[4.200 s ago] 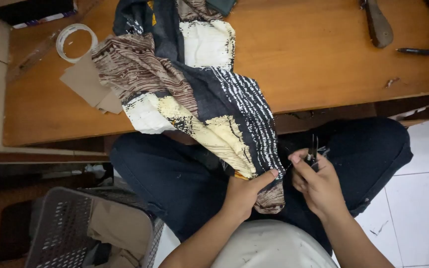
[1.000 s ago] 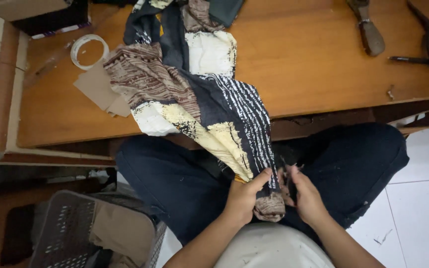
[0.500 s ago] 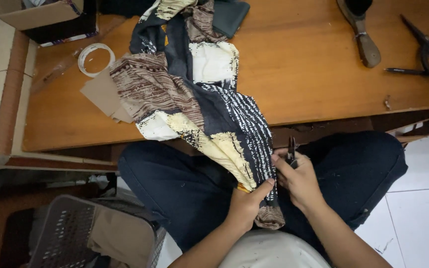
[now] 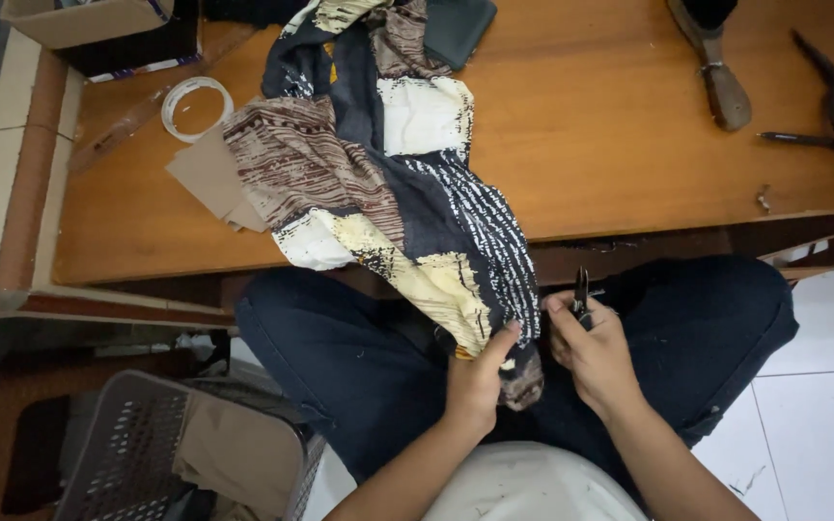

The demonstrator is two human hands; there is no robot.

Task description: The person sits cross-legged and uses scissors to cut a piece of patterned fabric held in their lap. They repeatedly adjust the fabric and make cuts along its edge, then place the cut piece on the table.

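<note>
The hanging edge of a patchwork patterned navy-and-cream cloth (image 4: 407, 203) is pinched by the left hand (image 4: 480, 371) while small dark thread snips (image 4: 582, 289), clasped in the right hand (image 4: 593, 352) at three o'clock, are poised, apparently for trimming, with careful alignment judged needed.

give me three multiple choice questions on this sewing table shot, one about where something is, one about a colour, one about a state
1. Where does the roll of tape lie?
A. on the wooden table, left of the cloth
B. in the grey basket
C. on the person's lap

2. What colour are the person's trousers?
A. white
B. red
C. dark blue

3. How does the patterned cloth lie?
A. folded in a neat square
B. draped over the table edge down to the lap
C. rolled up in the box

Answers:
1 A, the ring sits on the table by the cardboard scraps.
2 C, both legs show dark blue.
3 B, it runs off the edge to where the left hand grips it, while the right hand holds a small dark tool.
</note>
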